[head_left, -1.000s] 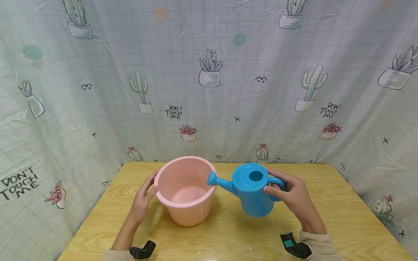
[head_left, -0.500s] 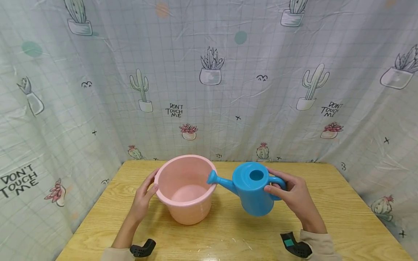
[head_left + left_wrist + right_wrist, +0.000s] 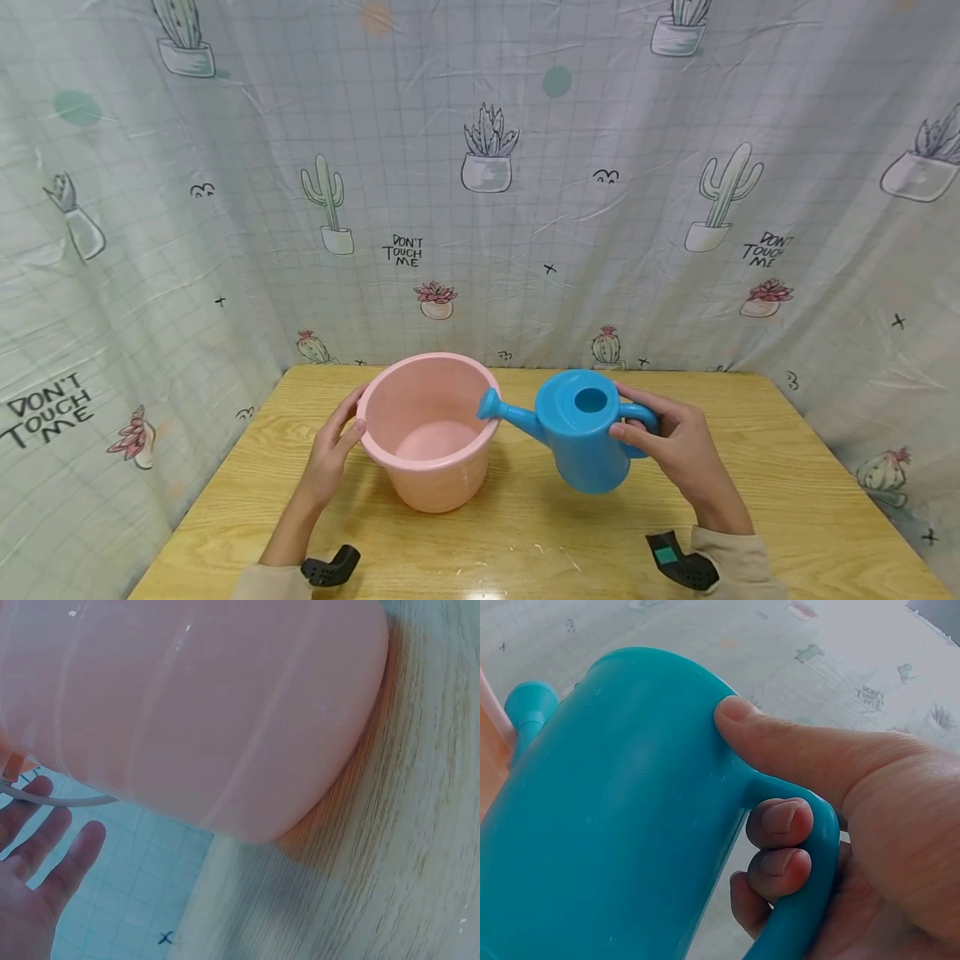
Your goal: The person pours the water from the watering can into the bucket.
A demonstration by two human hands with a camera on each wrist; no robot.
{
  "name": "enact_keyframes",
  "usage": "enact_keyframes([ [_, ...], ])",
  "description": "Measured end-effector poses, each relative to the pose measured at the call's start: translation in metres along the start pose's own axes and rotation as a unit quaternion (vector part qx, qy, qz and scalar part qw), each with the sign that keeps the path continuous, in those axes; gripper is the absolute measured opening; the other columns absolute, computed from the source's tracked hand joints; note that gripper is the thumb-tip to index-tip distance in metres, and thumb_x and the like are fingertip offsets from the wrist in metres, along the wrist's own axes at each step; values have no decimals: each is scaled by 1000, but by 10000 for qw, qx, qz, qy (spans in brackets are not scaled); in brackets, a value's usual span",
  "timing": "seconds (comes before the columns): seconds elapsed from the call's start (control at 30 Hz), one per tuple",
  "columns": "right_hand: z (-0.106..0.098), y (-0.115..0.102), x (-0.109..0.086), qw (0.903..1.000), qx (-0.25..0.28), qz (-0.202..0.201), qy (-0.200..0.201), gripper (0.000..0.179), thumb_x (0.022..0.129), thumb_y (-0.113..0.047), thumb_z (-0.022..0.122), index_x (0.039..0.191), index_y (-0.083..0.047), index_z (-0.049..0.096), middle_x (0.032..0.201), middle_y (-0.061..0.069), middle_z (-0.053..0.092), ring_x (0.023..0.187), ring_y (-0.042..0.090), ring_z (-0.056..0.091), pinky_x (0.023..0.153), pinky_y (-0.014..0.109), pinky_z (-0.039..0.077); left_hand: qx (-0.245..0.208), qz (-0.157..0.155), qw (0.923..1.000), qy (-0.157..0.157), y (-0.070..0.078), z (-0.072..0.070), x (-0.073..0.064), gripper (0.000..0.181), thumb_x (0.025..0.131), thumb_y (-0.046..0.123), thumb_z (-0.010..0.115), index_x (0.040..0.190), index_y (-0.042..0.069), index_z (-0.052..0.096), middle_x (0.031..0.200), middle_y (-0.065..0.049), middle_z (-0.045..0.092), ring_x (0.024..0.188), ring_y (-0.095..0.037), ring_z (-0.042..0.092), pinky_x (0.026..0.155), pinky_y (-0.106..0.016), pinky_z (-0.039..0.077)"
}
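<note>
A pink plastic bucket (image 3: 442,479) stands upright on the wooden table, left of centre. Against the left side of its rim rests my left hand (image 3: 328,458), thumb and forefinger spread along the edge. Three fingers (image 3: 71,862) of that hand extend loosely beside the bucket's thin grey bail handle (image 3: 75,801) in the left wrist view. My right hand (image 3: 678,446) grips the handle (image 3: 821,847) of a blue watering can (image 3: 588,454), fingers curled through the loop, thumb pressed on the can's side. Its spout (image 3: 517,417) points left, with the sprinkler head (image 3: 490,404) over the bucket's right rim.
Small wet-looking spots lie on the light wood table (image 3: 547,554) near its front. Behind and at both sides hangs a cactus-print curtain (image 3: 547,208). Both wrists wear black devices, one under the left sleeve (image 3: 273,582) and one by the right sleeve (image 3: 735,567).
The head view has tilted very slightly, so everything sits a few pixels higher. Both hands, the bucket and the watering can keep their places relative to each other.
</note>
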State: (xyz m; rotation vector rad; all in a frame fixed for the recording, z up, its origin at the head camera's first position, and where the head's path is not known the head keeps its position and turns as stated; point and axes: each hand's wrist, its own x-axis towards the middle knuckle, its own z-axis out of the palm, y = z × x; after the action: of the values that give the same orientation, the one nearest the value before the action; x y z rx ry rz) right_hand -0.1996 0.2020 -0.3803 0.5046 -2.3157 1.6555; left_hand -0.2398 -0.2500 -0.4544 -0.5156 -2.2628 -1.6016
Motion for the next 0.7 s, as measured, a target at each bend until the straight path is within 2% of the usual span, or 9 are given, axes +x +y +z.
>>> enact_keyframes([
  [0.7,0,-2,1,10000,-28,56,-53,50,90,-5,66,137,2,52,117,-28,61,101,-2,64,82,18,53,-65,85,9999,-32,0,-1,0,50,101,7,41,151,13,34,154,-13,37,132,7,36,97,-9,37],
])
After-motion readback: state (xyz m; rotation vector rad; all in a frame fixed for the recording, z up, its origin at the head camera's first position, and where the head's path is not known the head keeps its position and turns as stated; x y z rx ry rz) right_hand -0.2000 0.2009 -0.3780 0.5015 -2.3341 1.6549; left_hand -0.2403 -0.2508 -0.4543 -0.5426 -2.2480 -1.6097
